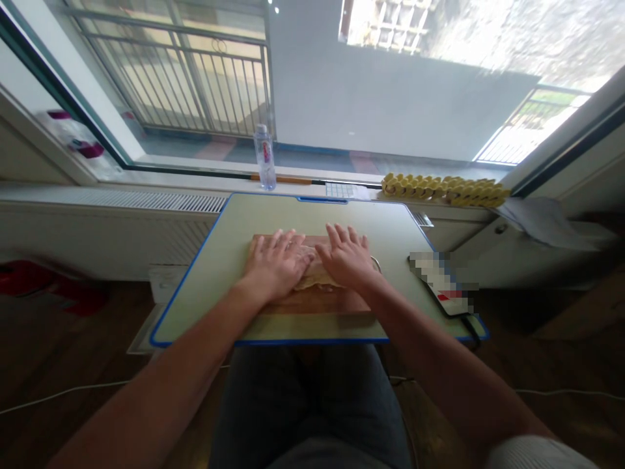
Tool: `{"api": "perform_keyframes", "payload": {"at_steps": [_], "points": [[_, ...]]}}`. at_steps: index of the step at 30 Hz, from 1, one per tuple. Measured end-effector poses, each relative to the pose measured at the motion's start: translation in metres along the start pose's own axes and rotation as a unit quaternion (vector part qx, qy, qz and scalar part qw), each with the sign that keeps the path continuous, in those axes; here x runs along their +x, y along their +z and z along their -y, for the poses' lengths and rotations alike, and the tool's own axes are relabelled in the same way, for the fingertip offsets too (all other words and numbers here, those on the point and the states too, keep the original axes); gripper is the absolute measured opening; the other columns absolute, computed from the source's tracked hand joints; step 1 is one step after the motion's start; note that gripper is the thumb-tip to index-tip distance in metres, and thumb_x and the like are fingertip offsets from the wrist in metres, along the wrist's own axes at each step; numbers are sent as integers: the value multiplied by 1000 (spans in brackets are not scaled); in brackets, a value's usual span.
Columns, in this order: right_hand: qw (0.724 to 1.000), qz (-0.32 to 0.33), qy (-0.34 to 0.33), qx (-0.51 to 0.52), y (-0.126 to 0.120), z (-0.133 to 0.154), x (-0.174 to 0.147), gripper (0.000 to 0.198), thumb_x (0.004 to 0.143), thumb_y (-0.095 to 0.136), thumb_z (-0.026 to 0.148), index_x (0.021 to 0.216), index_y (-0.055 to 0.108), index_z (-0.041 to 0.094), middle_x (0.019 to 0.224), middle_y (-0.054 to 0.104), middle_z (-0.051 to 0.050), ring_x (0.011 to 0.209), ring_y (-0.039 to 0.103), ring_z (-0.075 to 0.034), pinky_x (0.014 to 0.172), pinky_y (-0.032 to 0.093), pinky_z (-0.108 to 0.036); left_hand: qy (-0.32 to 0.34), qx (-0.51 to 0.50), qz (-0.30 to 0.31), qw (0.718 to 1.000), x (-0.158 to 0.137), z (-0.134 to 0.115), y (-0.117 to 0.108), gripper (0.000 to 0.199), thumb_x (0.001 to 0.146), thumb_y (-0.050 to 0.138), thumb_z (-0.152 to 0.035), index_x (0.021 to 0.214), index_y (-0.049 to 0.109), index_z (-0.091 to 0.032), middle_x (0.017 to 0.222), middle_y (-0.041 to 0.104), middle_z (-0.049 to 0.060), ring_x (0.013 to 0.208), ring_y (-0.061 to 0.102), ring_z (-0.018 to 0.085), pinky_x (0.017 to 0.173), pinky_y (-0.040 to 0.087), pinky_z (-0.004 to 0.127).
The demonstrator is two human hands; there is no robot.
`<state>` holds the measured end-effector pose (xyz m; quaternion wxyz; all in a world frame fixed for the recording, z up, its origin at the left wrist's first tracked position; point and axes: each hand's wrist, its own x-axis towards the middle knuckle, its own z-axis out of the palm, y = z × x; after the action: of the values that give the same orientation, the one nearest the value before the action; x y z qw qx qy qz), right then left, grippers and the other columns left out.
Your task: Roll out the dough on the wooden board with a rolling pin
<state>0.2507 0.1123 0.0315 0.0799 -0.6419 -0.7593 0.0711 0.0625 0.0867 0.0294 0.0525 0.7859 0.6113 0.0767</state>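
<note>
A wooden cutting board lies on a pale folding table with a blue rim. On it is a pale, thin, crinkled sheet, perhaps dough or film; I cannot tell which. My left hand rests flat over the sheet's left part, fingers stretched out and pointing away from me. Over its right part lies my right hand, palm down with fingers spread. Both hands hide much of the sheet. A curved metal handle shows at the board's right end.
A phone-like slab, partly blurred out, lies at the table's right edge with a dark strap. On the window sill stand a clear bottle and a row of yellow scalloped pieces. A white cable crosses the floor.
</note>
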Motion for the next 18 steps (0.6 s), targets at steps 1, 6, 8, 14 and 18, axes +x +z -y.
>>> {"api": "perform_keyframes", "payload": {"at_steps": [1, 6, 8, 14, 18], "points": [[1000, -24, -12, -7, 3, -1, -21, 71, 108, 28, 59, 167, 31, 20, 174, 30, -10, 160, 21, -40, 127, 15, -68, 18, 6, -26, 999, -21, -4, 4, 70, 106, 24, -62, 164, 40, -25, 173, 31, 8, 161, 24, 35, 130, 15, 63], [992, -101, -76, 16, 13, -7, -101, 57, 109, 39, 51, 156, 50, 21, 166, 45, -9, 159, 26, -36, 128, 18, -62, 91, -15, -121, 988, -96, -13, 19, 58, 105, 47, -49, 158, 46, -24, 164, 49, 8, 156, 37, 30, 130, 22, 55], [987, -110, -104, 45, 14, -11, -116, 47, 105, 50, 51, 144, 60, 25, 163, 49, -6, 158, 28, -35, 128, 18, -60, 90, -35, -138, 986, -108, -9, 21, 54, 103, 53, -41, 153, 51, -22, 158, 56, 10, 150, 45, 31, 128, 27, 54], [964, -176, -170, 99, 16, -18, -135, 17, 98, 67, 31, 115, 68, 30, 145, 67, -1, 152, 40, -31, 129, 10, -59, 78, -129, -198, 969, -125, 5, 8, 36, 94, 66, -36, 129, 66, -26, 136, 69, 8, 132, 59, 30, 120, 40, 52], [950, -212, -193, 122, 20, -34, -145, 17, 101, 63, 30, 118, 65, 30, 124, 76, -2, 137, 55, -26, 128, 17, -54, 36, -231, -224, 946, -100, 23, -6, 34, 98, 60, -47, 121, 70, -25, 129, 72, 7, 126, 63, 26, 114, 47, 43]]}}
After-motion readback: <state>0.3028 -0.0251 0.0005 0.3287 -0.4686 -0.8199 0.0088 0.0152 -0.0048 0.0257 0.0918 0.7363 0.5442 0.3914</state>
